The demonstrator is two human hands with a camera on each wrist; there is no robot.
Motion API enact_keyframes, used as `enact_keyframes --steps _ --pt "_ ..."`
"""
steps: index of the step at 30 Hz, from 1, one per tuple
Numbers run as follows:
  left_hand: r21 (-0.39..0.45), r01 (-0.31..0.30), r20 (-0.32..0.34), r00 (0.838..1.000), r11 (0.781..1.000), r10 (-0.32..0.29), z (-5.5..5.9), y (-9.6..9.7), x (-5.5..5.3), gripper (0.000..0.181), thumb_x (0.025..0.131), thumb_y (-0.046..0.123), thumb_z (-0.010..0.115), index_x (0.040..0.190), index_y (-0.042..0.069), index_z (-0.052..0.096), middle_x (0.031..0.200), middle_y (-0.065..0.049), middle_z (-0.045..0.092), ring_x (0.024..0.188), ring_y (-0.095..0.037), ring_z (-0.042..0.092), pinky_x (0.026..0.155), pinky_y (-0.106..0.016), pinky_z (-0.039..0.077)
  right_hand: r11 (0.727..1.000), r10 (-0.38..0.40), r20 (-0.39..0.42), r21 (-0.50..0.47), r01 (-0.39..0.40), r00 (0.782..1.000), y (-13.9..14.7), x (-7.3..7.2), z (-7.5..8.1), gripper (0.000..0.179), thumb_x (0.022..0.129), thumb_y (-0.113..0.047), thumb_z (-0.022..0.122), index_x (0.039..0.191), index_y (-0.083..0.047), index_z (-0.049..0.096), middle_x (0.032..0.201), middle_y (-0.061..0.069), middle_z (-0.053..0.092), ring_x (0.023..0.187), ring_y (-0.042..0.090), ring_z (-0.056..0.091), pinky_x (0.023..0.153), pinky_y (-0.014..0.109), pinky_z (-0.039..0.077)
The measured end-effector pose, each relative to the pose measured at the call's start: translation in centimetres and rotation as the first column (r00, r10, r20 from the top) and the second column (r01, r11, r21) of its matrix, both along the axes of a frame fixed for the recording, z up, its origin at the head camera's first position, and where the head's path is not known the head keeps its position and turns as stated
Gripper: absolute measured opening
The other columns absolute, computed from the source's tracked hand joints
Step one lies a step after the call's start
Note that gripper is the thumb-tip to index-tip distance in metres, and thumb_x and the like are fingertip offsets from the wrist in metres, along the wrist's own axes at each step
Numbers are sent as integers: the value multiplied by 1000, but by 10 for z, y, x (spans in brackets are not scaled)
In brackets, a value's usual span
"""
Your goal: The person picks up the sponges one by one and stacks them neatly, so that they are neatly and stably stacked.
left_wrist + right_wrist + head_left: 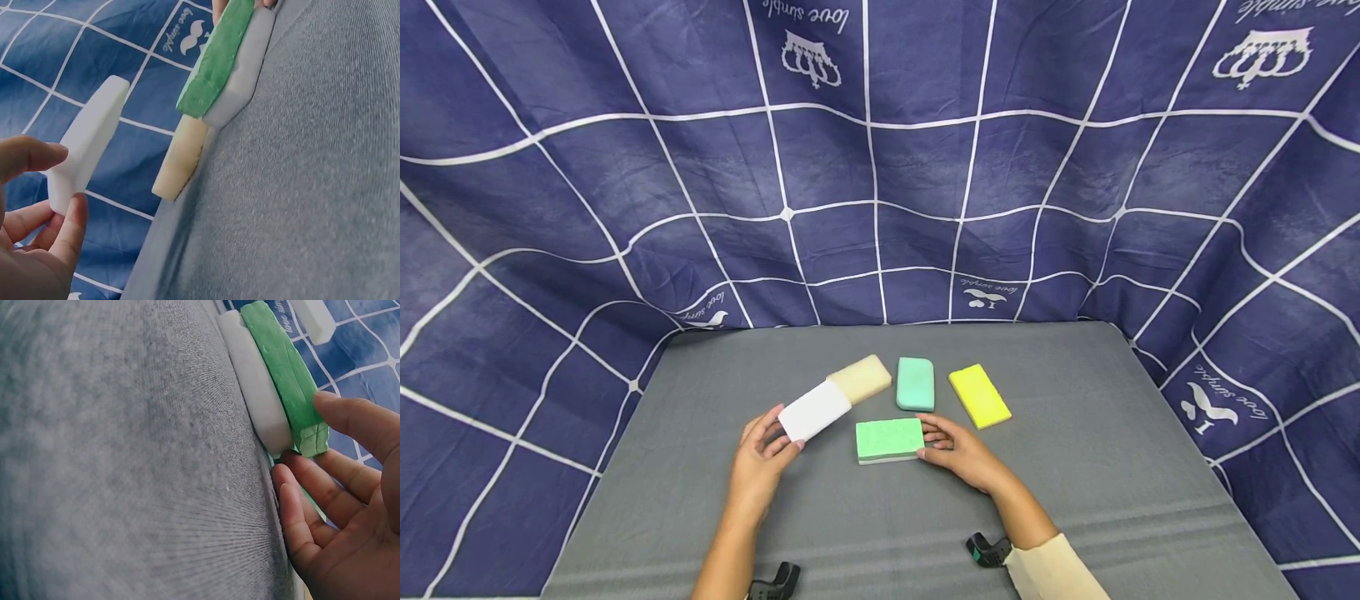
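Head view, left to right, with the green block (890,439) taken as the reference for all positions. Left hand (758,463) is to the left of the green block, its thumb and fingers gripping a white block (815,410) by one end. Left wrist view shows the white block raised and tilted, apart from the green block. Beige block (862,378) lies beyond and to the left of the green block; in the head view the white block partly overlaps it.

Green block itself sits lengthwise between the hands, over a white layer (257,384) flush along its underside. Whether the two are joined cannot be determined, nor whether the layer bears fully on the grey cloth (880,529) below.

Mint block (915,385) lies flat just beyond the green block, slightly to the right. Right hand (962,454) is at the green block's right end, pinching it between thumb and forefinger; the remaining fingers are bent beside the lower edge. Yellow block (981,397) lies flat, angled, beyond and to the right of the green block.
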State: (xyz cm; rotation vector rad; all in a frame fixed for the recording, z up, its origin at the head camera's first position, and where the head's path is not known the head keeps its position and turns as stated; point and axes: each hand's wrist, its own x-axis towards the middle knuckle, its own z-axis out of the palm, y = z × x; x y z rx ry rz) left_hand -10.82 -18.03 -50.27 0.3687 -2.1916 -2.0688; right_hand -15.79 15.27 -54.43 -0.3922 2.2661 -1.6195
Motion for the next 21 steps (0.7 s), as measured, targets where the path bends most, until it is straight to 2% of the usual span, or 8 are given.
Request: enact_keyframes --steps 4,11,21 --pt "-2 38 9 999 999 -38 1 5 -1 71 86 -9 71 150 7 45 144 -14 44 113 -19 62 87 -16 57 1000 4 -10 -1 -4 1000 0 0 0 62 92 -21 76 148 -11 51 140 13 60 124 29 58 94 21 51" --pt "22 89 32 995 996 -90 1 13 -2 69 87 -9 69 149 10 46 145 -13 48 123 -29 59 89 -17 57 1000 -3 -13 20 4 1000 0 0 -1 62 91 -24 76 147 -13 52 139 12 62 124 28 59 94 20 51" --pt "54 148 -35 989 988 -146 -3 28 -5 68 84 -14 69 147 0 46 145 -16 46 119 -28 61 88 -16 57 1000 -11 -18 29 11 1000 -1 0 1 63 91 -25 77 148 -13 53 138 12 63 124 29 60 93 20 52"
